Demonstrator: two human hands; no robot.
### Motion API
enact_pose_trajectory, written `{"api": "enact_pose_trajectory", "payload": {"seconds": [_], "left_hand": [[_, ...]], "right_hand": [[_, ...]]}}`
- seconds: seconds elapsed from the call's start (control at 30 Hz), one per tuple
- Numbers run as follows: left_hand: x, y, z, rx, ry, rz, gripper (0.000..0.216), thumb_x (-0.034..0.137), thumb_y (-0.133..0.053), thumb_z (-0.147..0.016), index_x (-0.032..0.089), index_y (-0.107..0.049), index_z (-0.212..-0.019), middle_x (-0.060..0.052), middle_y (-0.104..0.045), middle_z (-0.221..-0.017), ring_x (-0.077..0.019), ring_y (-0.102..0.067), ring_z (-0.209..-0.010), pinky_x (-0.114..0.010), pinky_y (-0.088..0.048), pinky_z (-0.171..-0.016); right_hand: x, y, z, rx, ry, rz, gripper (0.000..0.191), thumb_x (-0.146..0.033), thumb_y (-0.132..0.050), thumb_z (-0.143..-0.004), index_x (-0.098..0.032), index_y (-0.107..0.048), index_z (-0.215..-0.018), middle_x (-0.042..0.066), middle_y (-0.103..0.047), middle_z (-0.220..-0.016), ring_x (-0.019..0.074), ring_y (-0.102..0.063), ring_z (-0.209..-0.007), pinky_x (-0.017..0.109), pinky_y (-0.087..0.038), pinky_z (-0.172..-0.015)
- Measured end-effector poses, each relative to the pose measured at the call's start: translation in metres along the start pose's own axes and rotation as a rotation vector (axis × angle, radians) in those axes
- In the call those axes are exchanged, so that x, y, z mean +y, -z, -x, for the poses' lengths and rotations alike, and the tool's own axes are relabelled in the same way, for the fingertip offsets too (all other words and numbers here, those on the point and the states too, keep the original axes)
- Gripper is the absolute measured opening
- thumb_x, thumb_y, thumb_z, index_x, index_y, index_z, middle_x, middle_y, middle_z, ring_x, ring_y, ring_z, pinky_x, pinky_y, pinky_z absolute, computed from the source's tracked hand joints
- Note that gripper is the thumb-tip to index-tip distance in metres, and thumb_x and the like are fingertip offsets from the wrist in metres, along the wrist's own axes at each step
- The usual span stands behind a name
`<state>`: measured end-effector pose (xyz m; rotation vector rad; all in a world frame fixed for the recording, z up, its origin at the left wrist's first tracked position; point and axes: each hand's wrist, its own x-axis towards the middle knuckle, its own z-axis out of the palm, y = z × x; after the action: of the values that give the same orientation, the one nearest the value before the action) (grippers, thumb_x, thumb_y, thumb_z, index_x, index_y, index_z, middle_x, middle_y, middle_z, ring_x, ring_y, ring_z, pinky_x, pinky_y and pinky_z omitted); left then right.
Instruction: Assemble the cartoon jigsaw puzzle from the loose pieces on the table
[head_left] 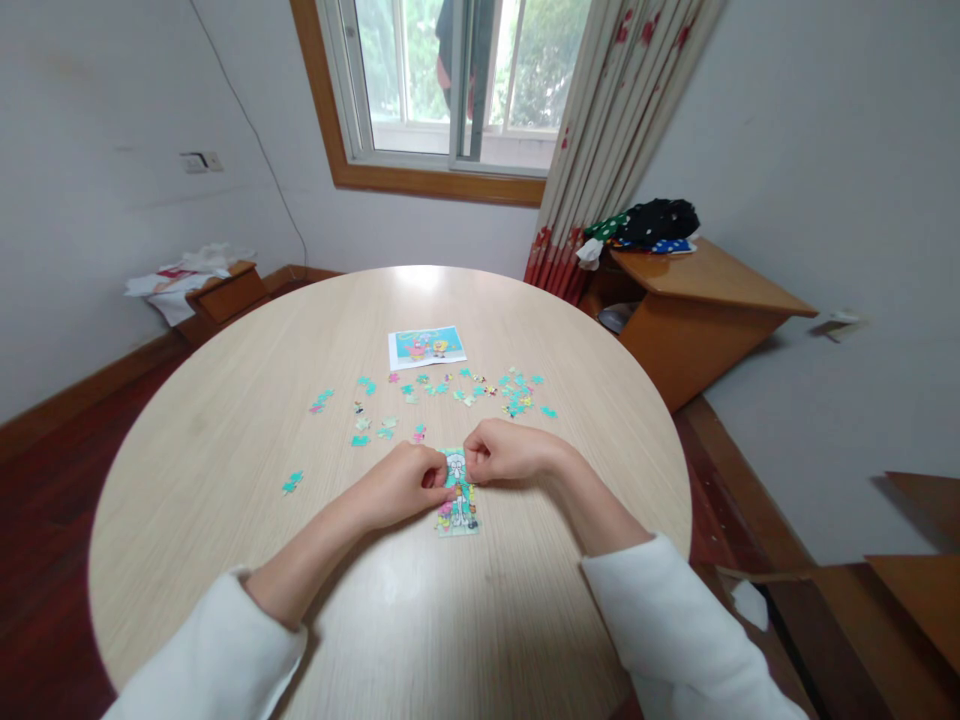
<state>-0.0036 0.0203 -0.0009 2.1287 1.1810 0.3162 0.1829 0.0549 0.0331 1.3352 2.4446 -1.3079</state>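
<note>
A narrow joined section of jigsaw puzzle lies flat on the table in front of me, printed with a pale cartoon figure on teal. My left hand is closed at its left edge, thumb resting on the picture and fingers curled under. At the upper right edge, my right hand is closed too, its knuckles up and fingertips tucked against the puzzle. Both hands cover parts of the edges. Just above the left hand lies a loose pink and teal puzzle piece.
Loose puzzle pieces lie scattered beyond my hands, densest at the right. A teal piece sits apart at the left. Behind them is a printed reference picture. The round table stands before a window, with a wooden cabinet at the right.
</note>
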Motion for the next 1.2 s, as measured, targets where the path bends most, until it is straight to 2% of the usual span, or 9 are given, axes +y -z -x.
{"api": "enact_pose_trajectory", "payload": {"seconds": [0.8,1.2], "left_hand": [[-0.0022,-0.0012,0.0005,0.014,-0.03,0.0,0.027,0.031,-0.059,-0.076,0.017,-0.048,-0.055,0.006,-0.041,-0.049,-0.0084,-0.035,-0.048,-0.023,-0.024,-0.049],[-0.0036,-0.0027,-0.0002,0.013,-0.037,-0.007,0.027,0.031,-0.058,-0.077,0.017,-0.049,-0.055,0.006,-0.041,-0.049,-0.0084,-0.036,-0.048,-0.022,-0.025,-0.05]], "right_hand": [[-0.0072,-0.0015,0.0016,0.024,-0.079,0.079,0.009,-0.014,-0.06,-0.066,-0.015,-0.053,-0.06,-0.005,-0.047,-0.053,0.0073,-0.041,-0.052,0.021,-0.027,-0.048],[-0.0091,-0.0038,0.0007,0.046,-0.088,0.103,0.015,-0.015,-0.062,-0.066,-0.016,-0.049,-0.059,-0.007,-0.042,-0.051,0.0062,-0.036,-0.05,0.021,-0.025,-0.049]]}}
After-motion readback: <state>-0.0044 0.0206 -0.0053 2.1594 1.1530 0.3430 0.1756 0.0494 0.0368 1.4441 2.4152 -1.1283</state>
